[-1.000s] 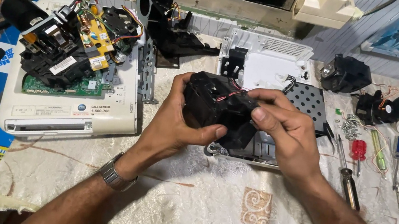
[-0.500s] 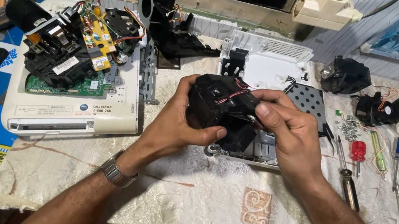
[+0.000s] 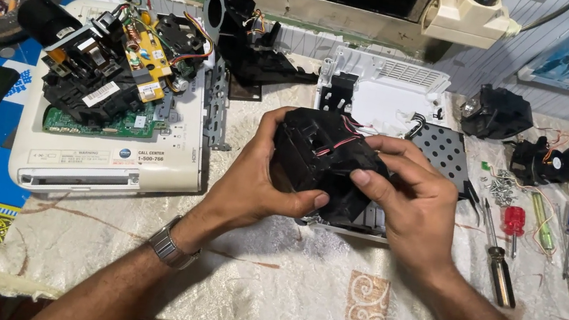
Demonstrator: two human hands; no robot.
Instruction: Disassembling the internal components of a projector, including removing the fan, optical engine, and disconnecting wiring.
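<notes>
Item: black plastic module (image 3: pixel 322 160), blocky, hollow-faced, with thin red and black wires running over its top. Position: raised above the cloth-covered table (image 3: pixel 267 271), in front of an opened white casing (image 3: pixel 386 96). Left hand (image 3: pixel 251 178) cups its left side, thumb pressed beneath, fingers curled behind. Right hand (image 3: pixel 414 203) grasps its right side, fingers wrapped across the top. Underside and rear hidden by both hands; inner detail too dark to make out. Screwdrivers (image 3: pixel 506 248) lie well apart at right.
</notes>
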